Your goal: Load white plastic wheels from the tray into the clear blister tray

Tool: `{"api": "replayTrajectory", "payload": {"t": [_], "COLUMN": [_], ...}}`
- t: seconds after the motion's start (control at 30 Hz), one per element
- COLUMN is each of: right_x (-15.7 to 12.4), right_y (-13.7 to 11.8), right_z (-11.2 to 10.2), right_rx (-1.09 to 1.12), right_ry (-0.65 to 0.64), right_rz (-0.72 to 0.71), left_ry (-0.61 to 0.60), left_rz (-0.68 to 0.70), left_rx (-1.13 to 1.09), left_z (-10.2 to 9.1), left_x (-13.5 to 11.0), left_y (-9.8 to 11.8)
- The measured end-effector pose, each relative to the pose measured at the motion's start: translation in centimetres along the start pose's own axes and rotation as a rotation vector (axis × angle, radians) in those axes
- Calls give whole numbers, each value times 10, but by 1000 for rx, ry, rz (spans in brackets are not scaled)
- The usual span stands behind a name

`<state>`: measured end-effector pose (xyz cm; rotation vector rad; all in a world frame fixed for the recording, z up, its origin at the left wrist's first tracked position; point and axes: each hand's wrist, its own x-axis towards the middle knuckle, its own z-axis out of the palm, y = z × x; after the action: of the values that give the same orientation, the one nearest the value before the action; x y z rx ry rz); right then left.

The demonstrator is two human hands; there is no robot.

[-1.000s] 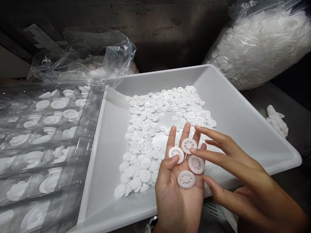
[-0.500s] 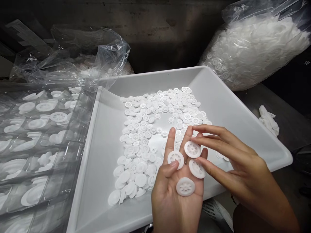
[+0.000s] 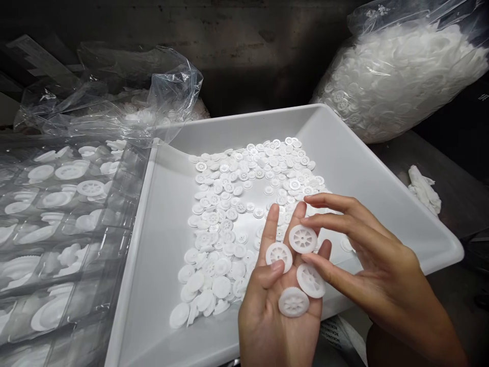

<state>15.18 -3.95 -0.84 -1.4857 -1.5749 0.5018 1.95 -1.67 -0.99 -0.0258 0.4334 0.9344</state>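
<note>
My left hand [image 3: 277,306] lies palm up over the near edge of the white tray [image 3: 382,168], fingers stretched out, carrying several white spoked plastic wheels [image 3: 293,302]. Its thumb rests on one wheel [image 3: 278,253]. My right hand [image 3: 367,255] reaches in from the right, and its fingertips pinch another wheel [image 3: 303,238] that lies on the left fingers. Many smaller white wheels [image 3: 244,204] are spread over the tray floor beyond both hands.
Clear compartment packaging [image 3: 64,229] filled with white wheels lies to the left of the tray. A crumpled clear bag [image 3: 126,97] sits behind it. A big clear bag [image 3: 405,71] full of white parts stands at the back right. A white rag [image 3: 424,191] lies right of the tray.
The right fingertips have closed on the upper wheel on my left fingers. Both hands have sunk slightly toward me. The view shifted a little rightward over the second.
</note>
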Motion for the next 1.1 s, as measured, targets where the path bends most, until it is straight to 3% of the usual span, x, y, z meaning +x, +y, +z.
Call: {"api": "replayTrajectory", "payload": {"t": [0.13, 0.37, 0.57, 0.87, 1.1], "right_x": [4, -7, -19, -18, -16], "right_y": [1, 9, 8, 8, 7], "right_z": [1, -4, -16, -9, -8], "right_rx": [-88, -95, -277, -146, -97], "right_ry": [-9, -13, -129, -125, -202], "right_rz": [19, 1, -125, 12, 50], "left_ry": [62, 36, 36, 111, 186], "left_rz": [-136, -144, -117, -143, -96], "left_rx": [-39, -40, -60, -65, -41], "left_z": [4, 4, 5, 13, 16], "left_x": [-1, -1, 0, 0, 1], "left_y": [3, 4, 5, 8, 5]}}
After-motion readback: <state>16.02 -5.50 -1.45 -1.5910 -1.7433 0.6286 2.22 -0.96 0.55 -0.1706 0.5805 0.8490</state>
